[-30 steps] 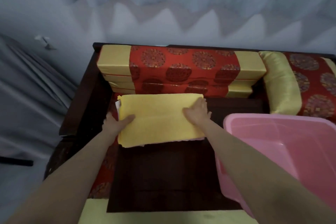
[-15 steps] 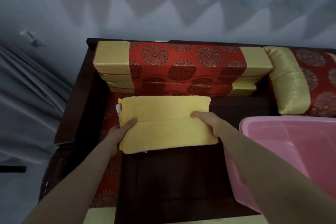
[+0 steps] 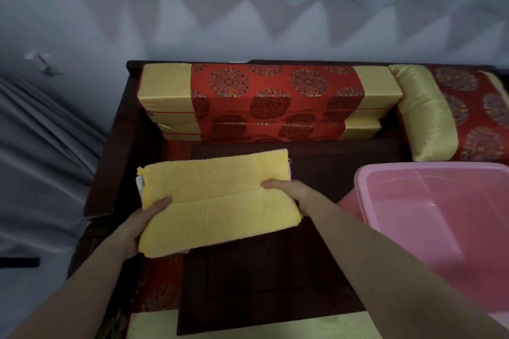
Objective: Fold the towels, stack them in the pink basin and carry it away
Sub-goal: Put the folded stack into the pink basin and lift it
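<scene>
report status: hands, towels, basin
Folded towels gripped by left hand and right hand. Not yet in basin, at right. No obstacle seen between.

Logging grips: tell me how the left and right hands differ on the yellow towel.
The left hand takes the yellow towel at its near left corner; the right hand takes its right edge, farther back. The left hand is beside the dark table; the right hand is over it. Both grip the same towel.

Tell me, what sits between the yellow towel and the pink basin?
In the head view, the right hand gripping the yellow towel, and its forearm, cross that gap above the dark wooden table.
</scene>
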### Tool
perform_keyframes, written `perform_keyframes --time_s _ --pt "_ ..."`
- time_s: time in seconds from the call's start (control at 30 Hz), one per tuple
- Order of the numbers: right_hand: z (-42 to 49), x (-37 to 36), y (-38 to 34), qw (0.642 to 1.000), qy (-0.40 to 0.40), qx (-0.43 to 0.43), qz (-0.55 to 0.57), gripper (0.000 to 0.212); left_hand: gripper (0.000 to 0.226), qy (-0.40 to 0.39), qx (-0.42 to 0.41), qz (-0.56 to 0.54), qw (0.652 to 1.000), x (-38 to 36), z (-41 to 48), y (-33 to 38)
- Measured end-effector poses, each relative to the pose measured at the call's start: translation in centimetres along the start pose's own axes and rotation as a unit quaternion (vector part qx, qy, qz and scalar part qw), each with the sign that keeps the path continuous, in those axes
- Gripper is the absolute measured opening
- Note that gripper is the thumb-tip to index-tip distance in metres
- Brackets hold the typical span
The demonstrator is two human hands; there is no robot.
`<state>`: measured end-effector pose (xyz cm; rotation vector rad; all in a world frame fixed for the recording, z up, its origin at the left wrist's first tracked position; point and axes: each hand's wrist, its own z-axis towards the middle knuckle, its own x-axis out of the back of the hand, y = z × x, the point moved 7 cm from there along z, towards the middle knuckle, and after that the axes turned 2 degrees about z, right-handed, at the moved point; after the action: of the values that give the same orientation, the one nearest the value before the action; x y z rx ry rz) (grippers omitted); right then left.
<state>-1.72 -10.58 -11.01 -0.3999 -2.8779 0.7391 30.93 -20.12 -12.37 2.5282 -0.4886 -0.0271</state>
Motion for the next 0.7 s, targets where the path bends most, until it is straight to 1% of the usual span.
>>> perform_keyframes --time_s 0.03,0.07,0.13,0.23,0.33,0.4,0.47,0.5,0.57,0.6,0.67,0.7 --pt "-0.5 -0.2 -0.6 1.0 -0.001 0.017 0.003 0.047 0.086 0.004 -0.011 -0.003 1.0 0.0 -0.6 0.6" --pt "-1.1 -0.2 -1.3 0.999 -0.002 0.041 0.004 0.047 0.081 0.01 -0.027 -0.002 1.0 -0.1 -1.5 1.4" --pt "-2.5 -0.1 -3.0 0.996 0.003 0.091 0.005 0.062 0.072 0.022 -0.057 -0.003 0.998 -0.3 -3.0 3.5" --pt "-5.7 1.5 -6.2 0.984 0.043 0.17 0.017 0.093 0.072 0.026 -0.111 -0.023 0.993 -1.1 -6.4 7.0" --pt "-10.3 4.3 -9.3 0.967 0.036 0.25 0.037 0.106 0.074 0.039 -0.165 -0.04 0.985 -2.8 -10.7 9.9" --pt "-13.0 6.8 -10.4 0.957 0.023 0.286 0.033 0.105 0.081 0.024 -0.19 -0.041 0.981 -4.9 -13.9 11.4" --pt "-16.0 10.3 -10.4 0.947 0.024 0.318 0.032 0.097 0.096 0.002 -0.218 -0.041 0.975 -8.3 -17.4 12.3" --pt "-17.0 12.3 -10.3 0.943 0.029 0.329 0.033 0.092 0.099 -0.005 -0.224 -0.04 0.974 -9.9 -18.9 12.5" --pt "-19.1 16.1 -9.8 0.939 0.035 0.341 0.031 0.085 0.091 -0.016 -0.236 -0.039 0.971 -13.1 -21.8 12.9" --pt "-20.3 18.6 -9.2 0.937 0.039 0.345 0.026 0.083 0.092 -0.025 -0.241 -0.038 0.969 -15.2 -23.2 12.8" --pt "-22.9 23.7 -7.3 0.936 0.038 0.349 0.024 0.078 0.102 -0.037 -0.248 -0.038 0.967 -20.0 -25.7 12.1" --pt "-23.9 25.9 -6.2 0.936 0.037 0.351 0.022 0.072 0.1 -0.043 -0.254 -0.038 0.966 -22.1 -26.8 11.7"
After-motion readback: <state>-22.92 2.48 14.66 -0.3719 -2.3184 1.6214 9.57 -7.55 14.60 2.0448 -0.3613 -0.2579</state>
